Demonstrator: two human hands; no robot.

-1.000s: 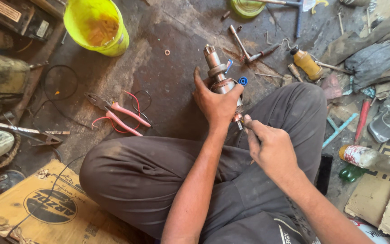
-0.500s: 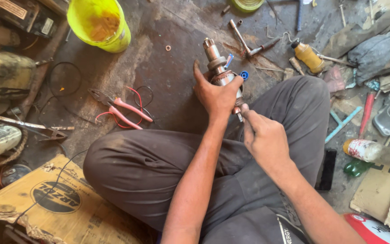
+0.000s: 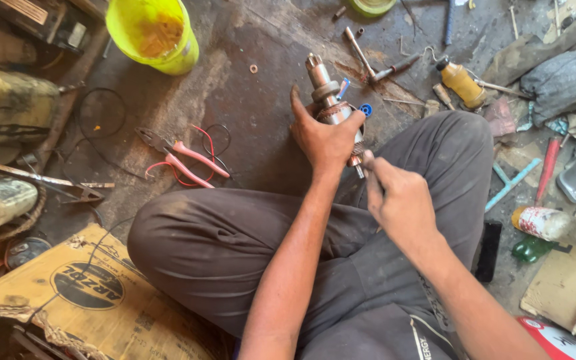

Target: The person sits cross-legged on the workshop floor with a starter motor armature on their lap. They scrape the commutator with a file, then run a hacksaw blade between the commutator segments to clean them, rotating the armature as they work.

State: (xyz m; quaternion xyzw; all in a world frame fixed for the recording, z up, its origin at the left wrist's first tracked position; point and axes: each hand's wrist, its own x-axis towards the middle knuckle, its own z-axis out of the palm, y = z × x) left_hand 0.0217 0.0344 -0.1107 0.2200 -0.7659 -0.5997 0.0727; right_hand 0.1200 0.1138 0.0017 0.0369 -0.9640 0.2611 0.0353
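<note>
My left hand is wrapped around a metal motor armature with a copper winding and a steel shaft that points away from me, held above my crossed legs. At the near end of the armature, my right hand has its fingers pinched on a small thin tool or part; what it is I cannot make out. Both hands meet just above my right knee.
Pink-handled pliers with red wire lie on the dirty floor to the left. A yellow bucket stands far left. A wrench, a small amber bottle, rags and a plastic bottle are to the right. Cardboard lies near left.
The view has shifted slightly. My hands keep their hold on the armature, and my right hand has moved a little at its near end.
</note>
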